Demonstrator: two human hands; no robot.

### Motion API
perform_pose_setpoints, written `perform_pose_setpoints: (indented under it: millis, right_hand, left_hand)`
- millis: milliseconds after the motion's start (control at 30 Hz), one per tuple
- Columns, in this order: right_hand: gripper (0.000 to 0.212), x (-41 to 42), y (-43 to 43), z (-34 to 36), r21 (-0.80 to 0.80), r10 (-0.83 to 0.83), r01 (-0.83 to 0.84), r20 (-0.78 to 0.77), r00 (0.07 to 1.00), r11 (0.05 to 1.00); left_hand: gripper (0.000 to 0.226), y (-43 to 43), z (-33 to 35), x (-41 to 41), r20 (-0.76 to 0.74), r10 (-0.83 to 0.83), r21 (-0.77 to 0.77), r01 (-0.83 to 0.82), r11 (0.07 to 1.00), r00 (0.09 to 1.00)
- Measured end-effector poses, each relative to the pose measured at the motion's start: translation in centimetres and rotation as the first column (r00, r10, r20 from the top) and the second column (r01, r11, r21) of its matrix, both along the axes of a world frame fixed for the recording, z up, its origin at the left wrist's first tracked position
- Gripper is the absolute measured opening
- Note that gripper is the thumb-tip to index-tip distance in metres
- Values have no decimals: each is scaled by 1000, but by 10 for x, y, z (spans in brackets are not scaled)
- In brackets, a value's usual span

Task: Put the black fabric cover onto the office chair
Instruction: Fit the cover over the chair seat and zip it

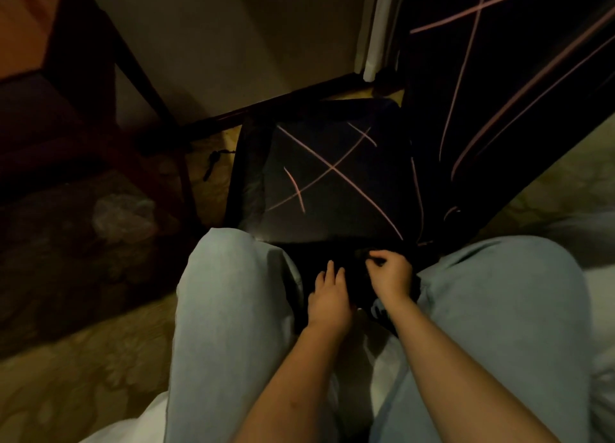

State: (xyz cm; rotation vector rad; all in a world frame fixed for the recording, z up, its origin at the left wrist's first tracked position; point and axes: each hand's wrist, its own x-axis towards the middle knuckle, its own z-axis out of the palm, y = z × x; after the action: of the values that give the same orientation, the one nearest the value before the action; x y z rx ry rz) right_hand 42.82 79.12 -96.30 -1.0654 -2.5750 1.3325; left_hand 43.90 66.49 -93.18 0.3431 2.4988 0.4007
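Lower centre: left hand [329,297] flat on cover [332,179], right hand [392,276] seemingly pinching its hem; pull evenly, keep taut.

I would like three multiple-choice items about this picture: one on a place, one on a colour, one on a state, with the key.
1. Where are the left hand and the right hand?
A. On the backrest
B. At the near edge of the black fabric cover, between the knees
C. On the floor

2. What colour are the lines on the cover?
A. Pink
B. Green
C. White

3. How is the right hand?
A. Flat, open
B. Holding a cup
C. Fingers curled, pinching the cover

Key: 1 B, both lie between the knees; 2 A, thin pink lines cross it; 3 C, its fingers curl into the cloth.
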Motion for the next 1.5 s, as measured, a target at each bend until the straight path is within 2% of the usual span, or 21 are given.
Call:
perform_pose_setpoints:
  millis: [100,167,333,467,533,733,1000,1167,1267,1400,1500]
  right_hand:
    - [19,4,-12,-5,11,136,-136,-7,991,991]
    - [18,6,-13,-4,46,123,-121,-51,991,992]
    - [18,8,19,1,94,-88,101,-140,986,990]
    - [20,12,50,0,39,-353,365,-179,918,930]
    - [20,12,54,-1,29,-412,421,-161,897,906]
    - [19,0,26,-3,2,-311,311,-67,948,950]
    - [21,-15,-16,3,-95,-127,123,-43,991,988]
    - [16,-9,-5,-2,-33,-69,66,-92,993,997]
    - [16,0,14,-4,-20,-178,177,-123,976,984]
    - [18,9,50,-7,-25,-420,423,-192,887,906]
    - [20,13,61,-4,29,-481,506,-270,834,862]
  left_hand:
    - [69,-4,3,0,-18,11,14,-10,1000,1000]
    - [69,-6,4,-1,-26,22,22,-21,1000,999]
    - [73,-2,-1,-1,-10,6,19,-6,1000,1000]
    - [72,2,-3,-1,-3,-7,27,7,1000,1000]
    - [73,3,-2,-1,-9,-10,30,11,999,1000]
    - [76,1,-2,-2,3,1,14,-1,1000,1000]
    - [74,-11,-3,-2,-20,29,0,-29,1000,999]
    - [74,-9,-5,-4,-23,38,6,-38,999,999]
    - [73,-4,-5,-3,-23,26,10,-26,1000,999]
    - [71,0,-6,-3,-21,14,28,-14,1000,1000]
    - [69,-2,-6,-3,-25,15,31,-15,999,1000]
